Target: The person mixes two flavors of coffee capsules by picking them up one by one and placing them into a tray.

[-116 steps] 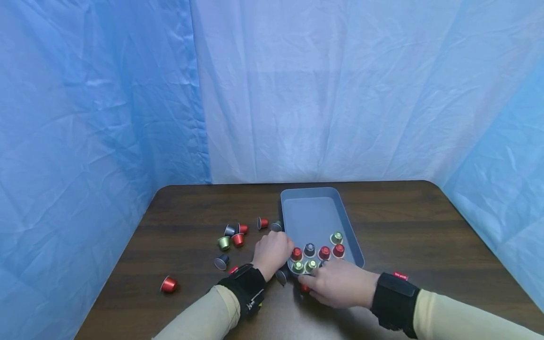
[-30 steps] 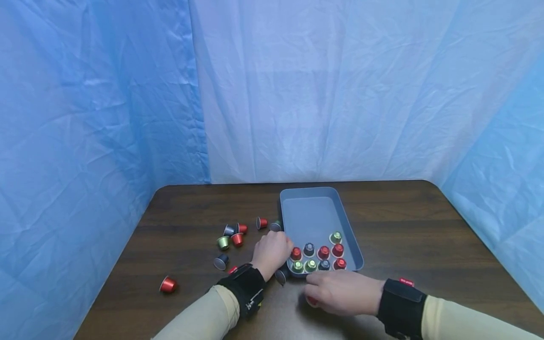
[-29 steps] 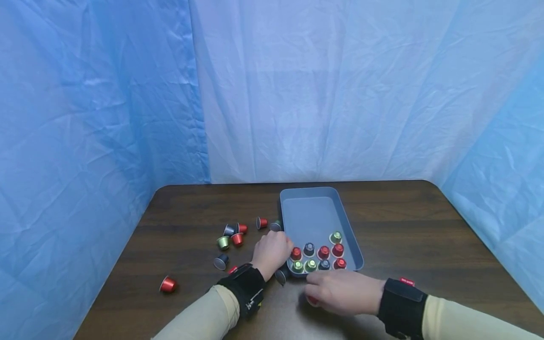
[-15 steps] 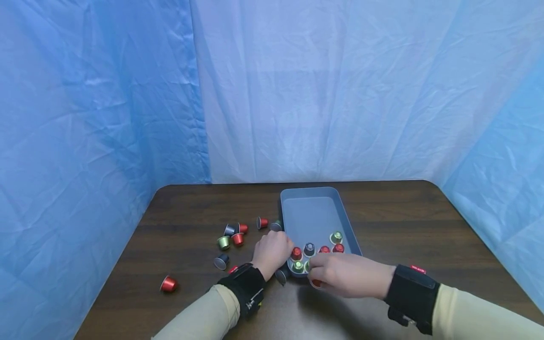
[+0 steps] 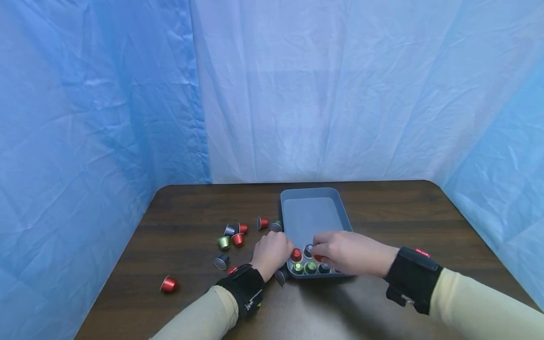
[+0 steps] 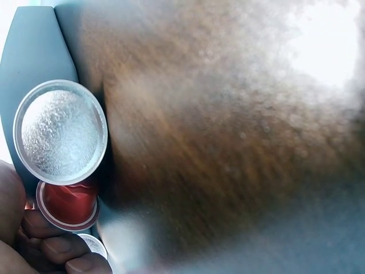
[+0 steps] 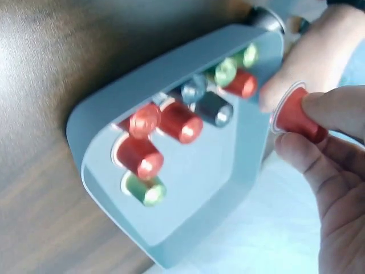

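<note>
My left hand (image 5: 272, 252) stays at the left wall of the blue-grey tray (image 5: 314, 215); its curled fingers and thumb appear to grip the rim. In the left wrist view, a red coffee capsule (image 6: 69, 205) touches those fingertips, and a silver-lidded capsule (image 6: 60, 131) leans by the tray. My right hand (image 5: 350, 254), above the tray's near half, pinches another red capsule (image 7: 293, 114) between thumb and fingers. Inside the tray, several capsules stand lid-down, among them a red one (image 5: 296, 255), a green one (image 5: 298, 268) and a dark one (image 5: 324, 268). My right hand hides others.
Left of the tray, several loose capsules lie on the dark wooden table (image 5: 408, 222): a green one (image 5: 224, 243), a dark one (image 5: 221, 261) and red ones among them. Farther left lies a lone red capsule (image 5: 168, 284). Blue cloth (image 5: 323, 94) hangs behind the table.
My right hand has lifted the red capsule from the table before the tray and carried it forward over the tray's standing capsules. My left hand stays in place.
</note>
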`<state>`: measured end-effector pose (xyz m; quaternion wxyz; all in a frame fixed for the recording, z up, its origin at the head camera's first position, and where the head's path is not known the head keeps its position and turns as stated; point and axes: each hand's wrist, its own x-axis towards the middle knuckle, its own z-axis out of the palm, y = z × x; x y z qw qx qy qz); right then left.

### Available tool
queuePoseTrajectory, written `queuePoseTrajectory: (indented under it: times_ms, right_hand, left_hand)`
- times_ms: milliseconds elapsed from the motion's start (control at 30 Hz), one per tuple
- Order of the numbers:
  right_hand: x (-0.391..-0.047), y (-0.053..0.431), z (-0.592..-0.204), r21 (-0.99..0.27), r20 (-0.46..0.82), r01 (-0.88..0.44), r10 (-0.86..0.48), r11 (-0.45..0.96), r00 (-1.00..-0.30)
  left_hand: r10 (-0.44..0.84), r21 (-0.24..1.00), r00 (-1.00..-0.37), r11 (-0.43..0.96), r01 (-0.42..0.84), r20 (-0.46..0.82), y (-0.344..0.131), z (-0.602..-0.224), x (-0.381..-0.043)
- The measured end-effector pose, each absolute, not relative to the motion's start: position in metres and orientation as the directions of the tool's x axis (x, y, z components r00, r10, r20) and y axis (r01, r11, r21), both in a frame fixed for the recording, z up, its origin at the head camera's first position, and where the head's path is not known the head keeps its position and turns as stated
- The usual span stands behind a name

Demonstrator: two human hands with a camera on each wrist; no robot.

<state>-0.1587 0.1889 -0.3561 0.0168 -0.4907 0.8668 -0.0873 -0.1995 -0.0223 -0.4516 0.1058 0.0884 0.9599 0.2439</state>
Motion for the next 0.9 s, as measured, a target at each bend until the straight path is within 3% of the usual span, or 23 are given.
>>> queuePoseTrajectory:
  times_ms: [433,667,900]
  right_hand:
    - [-0.187,0.195,-0.352,-0.222,-0.016,-0.741,-0.762,0.634,-0.647]
    - [-0.206,0.196,-0.366,-0.174,-0.023,-0.727,-0.74,0.665,-0.672]
    - [-0.216,0.196,-0.383,-0.216,-0.097,-0.663,-0.691,0.717,-0.716]
  left_hand:
    - [0.225,0.471,-0.963,0.872,0.131,-0.148,-0.024,-0.453,-0.196]
    - [0.225,0.475,-0.966,0.869,0.14,-0.127,-0.026,-0.454,-0.196]
    - [0.216,0.487,-0.966,0.865,0.122,-0.143,-0.026,-0.454,-0.195]
